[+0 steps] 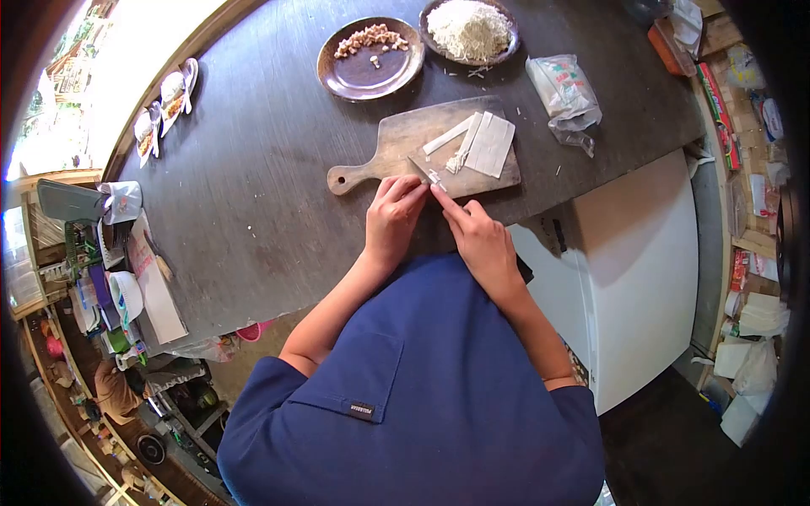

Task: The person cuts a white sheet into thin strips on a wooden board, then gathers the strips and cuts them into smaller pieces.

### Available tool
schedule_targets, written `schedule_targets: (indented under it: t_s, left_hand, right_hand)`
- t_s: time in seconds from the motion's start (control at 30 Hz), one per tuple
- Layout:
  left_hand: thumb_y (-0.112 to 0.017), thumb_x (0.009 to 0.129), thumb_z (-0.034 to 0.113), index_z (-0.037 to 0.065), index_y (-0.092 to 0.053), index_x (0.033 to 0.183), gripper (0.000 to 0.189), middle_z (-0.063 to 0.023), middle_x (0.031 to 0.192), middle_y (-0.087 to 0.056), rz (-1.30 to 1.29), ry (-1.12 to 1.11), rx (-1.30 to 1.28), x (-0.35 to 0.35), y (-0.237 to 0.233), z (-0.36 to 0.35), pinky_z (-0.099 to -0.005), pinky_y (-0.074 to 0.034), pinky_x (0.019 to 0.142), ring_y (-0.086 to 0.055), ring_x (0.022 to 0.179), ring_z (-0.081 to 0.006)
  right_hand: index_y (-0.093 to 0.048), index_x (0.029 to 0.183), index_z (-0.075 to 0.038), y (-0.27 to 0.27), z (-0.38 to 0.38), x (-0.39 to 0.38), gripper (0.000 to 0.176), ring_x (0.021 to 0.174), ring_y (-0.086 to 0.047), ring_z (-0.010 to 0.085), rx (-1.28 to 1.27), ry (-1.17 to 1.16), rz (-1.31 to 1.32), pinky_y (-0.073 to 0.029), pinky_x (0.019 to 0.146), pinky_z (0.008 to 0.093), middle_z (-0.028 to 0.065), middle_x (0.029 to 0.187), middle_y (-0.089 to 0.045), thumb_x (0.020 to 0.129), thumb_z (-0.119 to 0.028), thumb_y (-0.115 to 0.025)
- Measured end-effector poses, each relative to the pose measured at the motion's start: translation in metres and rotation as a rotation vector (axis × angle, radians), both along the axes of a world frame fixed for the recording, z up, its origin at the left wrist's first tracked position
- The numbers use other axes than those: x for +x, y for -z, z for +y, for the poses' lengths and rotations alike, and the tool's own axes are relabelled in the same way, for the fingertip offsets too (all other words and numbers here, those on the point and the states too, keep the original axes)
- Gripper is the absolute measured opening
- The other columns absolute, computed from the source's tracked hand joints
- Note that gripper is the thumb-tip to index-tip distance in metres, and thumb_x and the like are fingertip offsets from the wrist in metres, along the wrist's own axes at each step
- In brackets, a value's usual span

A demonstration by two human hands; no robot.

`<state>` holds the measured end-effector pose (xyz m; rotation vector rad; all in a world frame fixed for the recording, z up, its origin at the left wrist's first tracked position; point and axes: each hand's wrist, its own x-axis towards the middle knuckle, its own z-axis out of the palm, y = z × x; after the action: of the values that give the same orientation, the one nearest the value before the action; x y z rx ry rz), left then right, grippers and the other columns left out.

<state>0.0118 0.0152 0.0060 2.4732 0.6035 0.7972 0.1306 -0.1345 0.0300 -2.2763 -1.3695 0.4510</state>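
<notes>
My right hand (479, 232) is closed around a knife (418, 169), its index finger stretched toward the blade. The handle is hidden by the hand. Small white bits cling to the blade. My left hand (395, 207) has its fingers pressed together beside the blade, at the board's near edge; what they pinch, if anything, is hidden. Under the blade lies a wooden cutting board (396, 139) with its handle to the left. On its right side are flat pale slabs (491, 145), a narrow pale strip (448, 135) and a small heap of thin cut pieces (456, 162).
Beyond the board stand a brown plate (363, 84) with small brown chunks and a plate heaped with white shreds (469, 29). A plastic bag (564, 88) lies to the right. Small dishes with spoons (175, 91) sit at the far left. A white fridge (637, 270) stands at right.
</notes>
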Motion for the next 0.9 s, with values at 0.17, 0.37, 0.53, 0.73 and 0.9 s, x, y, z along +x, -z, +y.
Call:
schedule_targets:
  t_s: [0.17, 0.37, 0.53, 0.73, 0.9]
  left_hand:
    - [-0.077, 0.085, 0.006, 0.004, -0.077, 0.106, 0.021, -0.0058, 0.110, -0.071, 0.007, -0.006, -0.021, 0.000, 0.001, -0.001, -0.0386, -0.059, 0.087, -0.068, 0.104, -0.0293]
    - [-0.077, 0.085, 0.005, 0.004, -0.077, 0.106, 0.021, -0.0059, 0.111, -0.072, -0.001, -0.012, -0.034, -0.001, 0.003, -0.002, -0.0390, -0.059, 0.087, -0.069, 0.105, -0.0295]
    - [-0.078, 0.085, 0.005, 0.003, -0.077, 0.107, 0.022, -0.0063, 0.110, -0.072, -0.023, -0.012, -0.057, -0.002, 0.004, -0.001, -0.0393, -0.059, 0.087, -0.068, 0.105, -0.0299]
    - [-0.077, 0.086, 0.004, 0.003, -0.077, 0.109, 0.023, -0.0067, 0.110, -0.071, -0.002, -0.015, -0.072, -0.003, 0.000, -0.003, -0.0402, -0.058, 0.088, -0.067, 0.105, -0.0307]
    - [-0.077, 0.086, 0.004, 0.003, -0.077, 0.110, 0.024, -0.0081, 0.112, -0.070, -0.028, -0.037, -0.141, -0.004, -0.003, -0.004, -0.0405, -0.058, 0.088, -0.066, 0.105, -0.0315]
  right_hand:
    - [-0.049, 0.160, -0.044, -0.005, -0.016, -0.003, 0.054, 0.070, -0.072, 0.0386, -0.061, 0.002, 0.045, -0.060, 0.063, 0.0509, 0.0135, 0.090, -0.061, 0.109, -0.027, -0.060]
    - [-0.050, 0.160, -0.043, 0.003, 0.004, 0.003, 0.053, 0.070, -0.071, 0.0385, 0.010, -0.017, 0.043, -0.060, 0.064, 0.0511, 0.0128, 0.089, -0.060, 0.110, -0.028, -0.060]
    - [-0.051, 0.159, -0.042, -0.014, -0.011, -0.002, 0.052, 0.071, -0.071, 0.0393, -0.028, -0.009, 0.104, -0.059, 0.065, 0.0519, 0.0132, 0.089, -0.060, 0.109, -0.028, -0.060]
    - [-0.053, 0.158, -0.041, 0.000, 0.001, 0.002, 0.052, 0.072, -0.071, 0.0394, -0.003, 0.002, 0.112, -0.059, 0.066, 0.0521, 0.0125, 0.088, -0.060, 0.109, -0.028, -0.061]
    - [-0.053, 0.158, -0.041, -0.012, -0.003, -0.001, 0.052, 0.072, -0.071, 0.0394, 0.035, 0.002, 0.099, -0.058, 0.065, 0.0521, 0.0120, 0.089, -0.061, 0.109, -0.028, -0.061]
